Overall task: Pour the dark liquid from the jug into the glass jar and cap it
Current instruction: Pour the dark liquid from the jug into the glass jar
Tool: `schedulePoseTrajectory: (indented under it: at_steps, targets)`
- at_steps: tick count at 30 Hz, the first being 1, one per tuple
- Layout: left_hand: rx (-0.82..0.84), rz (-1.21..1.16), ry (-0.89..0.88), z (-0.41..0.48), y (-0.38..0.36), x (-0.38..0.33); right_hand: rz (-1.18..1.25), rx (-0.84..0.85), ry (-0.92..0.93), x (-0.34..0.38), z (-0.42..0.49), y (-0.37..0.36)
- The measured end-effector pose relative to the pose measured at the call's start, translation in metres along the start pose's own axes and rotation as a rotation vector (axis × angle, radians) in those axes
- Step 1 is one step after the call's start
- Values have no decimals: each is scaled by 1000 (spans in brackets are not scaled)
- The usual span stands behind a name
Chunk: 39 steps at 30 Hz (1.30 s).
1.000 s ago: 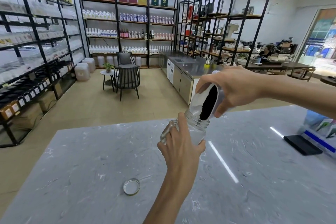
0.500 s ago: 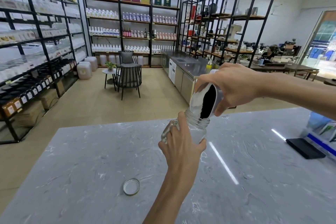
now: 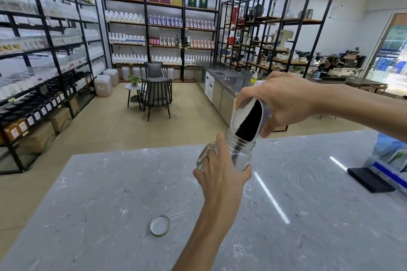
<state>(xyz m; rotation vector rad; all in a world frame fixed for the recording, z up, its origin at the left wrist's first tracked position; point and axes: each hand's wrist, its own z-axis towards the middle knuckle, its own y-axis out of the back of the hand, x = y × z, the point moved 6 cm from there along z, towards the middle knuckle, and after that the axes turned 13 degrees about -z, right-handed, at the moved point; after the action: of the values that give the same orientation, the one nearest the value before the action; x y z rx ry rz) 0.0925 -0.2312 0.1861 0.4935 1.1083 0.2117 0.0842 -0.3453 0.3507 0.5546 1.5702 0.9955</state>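
Note:
My left hand (image 3: pixel 222 174) grips a clear glass jar (image 3: pixel 239 153) with a handle, held above the grey marble table (image 3: pixel 110 193). My right hand (image 3: pixel 279 103) holds a metal jug (image 3: pixel 246 116) tipped steeply, its lip resting at the jar's threaded mouth. Dark liquid shows inside the jug, reaching down to the lip. The jar's lower part looks clear, partly hidden by my fingers. The jar's round metal lid (image 3: pixel 160 225) lies upside down on the table, nearer to me and to the left.
A black flat object (image 3: pixel 370 179) and blue and white packaging (image 3: pixel 392 154) sit at the table's right edge. Beyond the table are a tiled floor, black shelving racks with bottles, a chair (image 3: pixel 156 92) and a steel counter (image 3: pixel 229 83).
The jug has tipped a little further and the dark liquid has crept closer to its lip. Both hands stay in nearly the same place over the table.

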Motion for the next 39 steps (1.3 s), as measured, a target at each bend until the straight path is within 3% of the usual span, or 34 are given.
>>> schedulePoseTrajectory:
  at_steps: [39]
  targets:
    - [2, -10, -5, -5, -2, -2, -263, -50, 15, 19, -7, 12]
